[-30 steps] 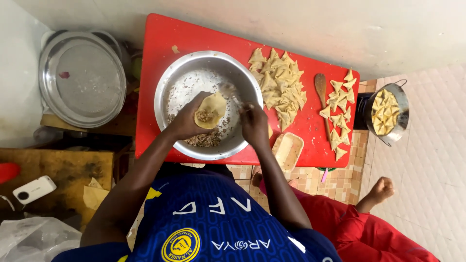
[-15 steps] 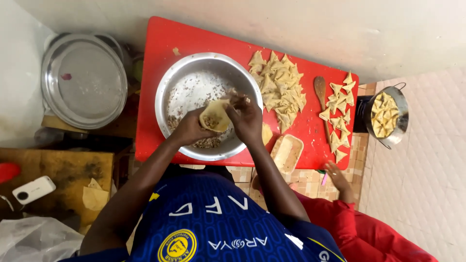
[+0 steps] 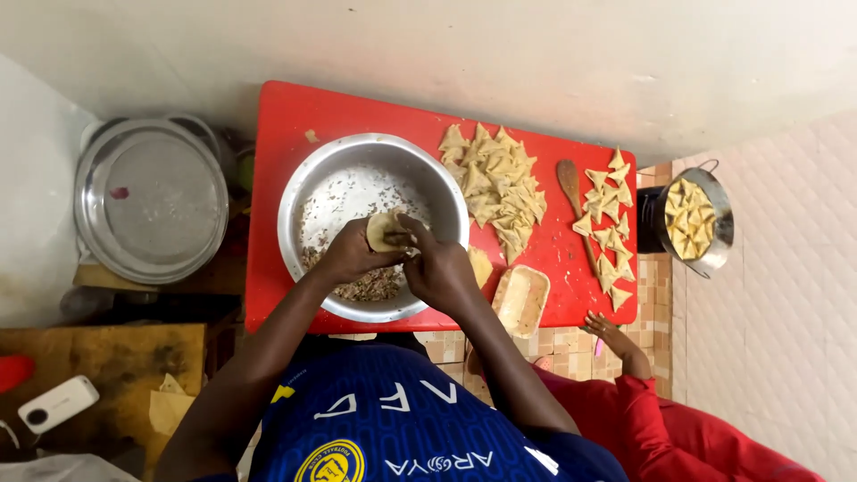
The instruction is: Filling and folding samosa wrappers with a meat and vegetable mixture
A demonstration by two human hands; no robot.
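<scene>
The left hand [image 3: 350,256] is cupping a dough pocket [image 3: 384,230] over the steel bowl [image 3: 308,192] on the red table [image 3: 277,116], opening facing the right hand [image 3: 437,263], which is pinching filling into it from just beside.

Both my forearms reach forward from the chest, elbows bent, converging at the middle. My left hand [image 3: 350,257] is cupped, palm turned inward, fingers curled closed. My right hand [image 3: 437,265] sits just beside it, touching, with thumb and forefinger pinched together toward the left palm. Wrists level, slightly flexed.
</scene>
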